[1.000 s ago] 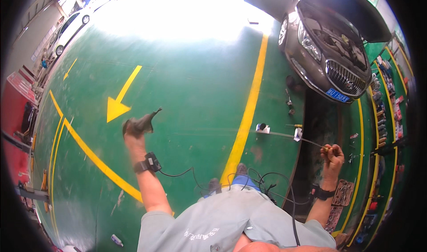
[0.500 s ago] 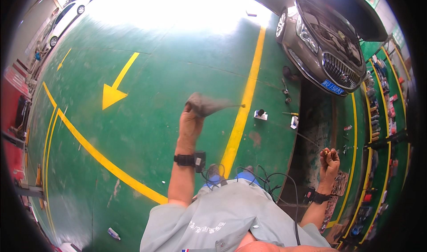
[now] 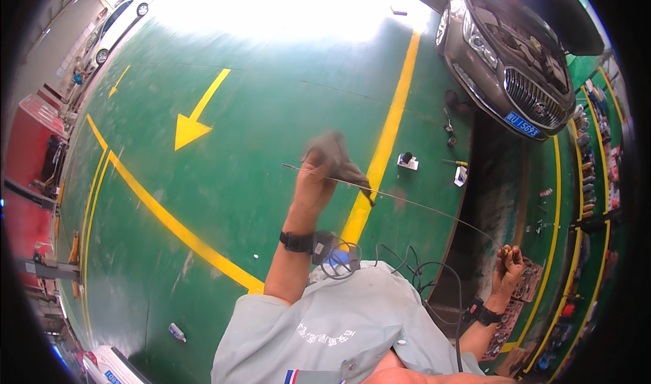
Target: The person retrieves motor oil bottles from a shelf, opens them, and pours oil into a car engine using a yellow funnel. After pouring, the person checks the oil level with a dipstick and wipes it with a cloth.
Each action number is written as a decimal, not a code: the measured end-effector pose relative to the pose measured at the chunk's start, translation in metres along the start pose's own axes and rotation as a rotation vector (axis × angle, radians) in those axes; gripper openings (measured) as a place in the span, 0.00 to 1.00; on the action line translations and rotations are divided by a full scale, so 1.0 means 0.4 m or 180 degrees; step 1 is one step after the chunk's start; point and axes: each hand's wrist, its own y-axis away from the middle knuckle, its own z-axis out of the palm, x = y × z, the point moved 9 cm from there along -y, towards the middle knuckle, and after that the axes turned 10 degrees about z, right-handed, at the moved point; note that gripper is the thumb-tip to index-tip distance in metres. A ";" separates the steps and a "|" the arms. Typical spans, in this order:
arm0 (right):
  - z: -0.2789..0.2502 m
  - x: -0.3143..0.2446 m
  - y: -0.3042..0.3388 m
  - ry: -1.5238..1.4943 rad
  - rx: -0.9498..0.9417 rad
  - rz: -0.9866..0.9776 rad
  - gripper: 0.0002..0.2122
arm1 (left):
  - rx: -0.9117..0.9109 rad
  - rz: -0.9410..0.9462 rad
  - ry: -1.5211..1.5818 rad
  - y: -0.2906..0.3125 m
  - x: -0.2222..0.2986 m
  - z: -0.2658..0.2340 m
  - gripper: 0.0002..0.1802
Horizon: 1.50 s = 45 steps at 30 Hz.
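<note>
My left hand [image 3: 313, 180], out in front of me, is closed on a grey-brown rag [image 3: 333, 150], whose loose end hangs to the right. Off to the right, my right hand [image 3: 508, 272] pinches the small yellowish end of a long thin dipstick [image 3: 420, 203]. Its metal blade stretches leftward across to the left hand and rag, with the tip poking out past the fingers. Whether the rag is wrapped around the blade there is blurred. Both wrists carry black straps with small boxes.
A brown car [image 3: 519, 79] with its hood raised stands at the upper right, beside a dark floor pit [image 3: 485, 174]. A small white box [image 3: 407, 161] and a screwdriver [image 3: 456, 162] lie near the pit's edge. Black cables [image 3: 407, 265] loop before my body. Shelves [image 3: 586, 174] line the right.
The rag and my left hand have moved right in the picture. The dipstick's blade now runs across to that hand. My right hand keeps its pinch, slightly lower and further right.
</note>
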 end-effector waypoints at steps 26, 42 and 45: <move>-0.103 0.040 0.100 0.0062 0.0052 0.0330 0.07 | -0.0033 -0.0407 -0.0118 0.114 -0.124 0.101 0.31; -0.032 0.059 0.088 0.0014 -0.0007 0.0358 0.09 | 0.0049 -0.0575 -0.0074 0.066 -0.152 -0.029 0.17; 0.007 0.071 0.087 0.0063 0.0103 0.0509 0.10 | 0.0439 -0.0575 0.0008 0.083 -0.171 -0.070 0.14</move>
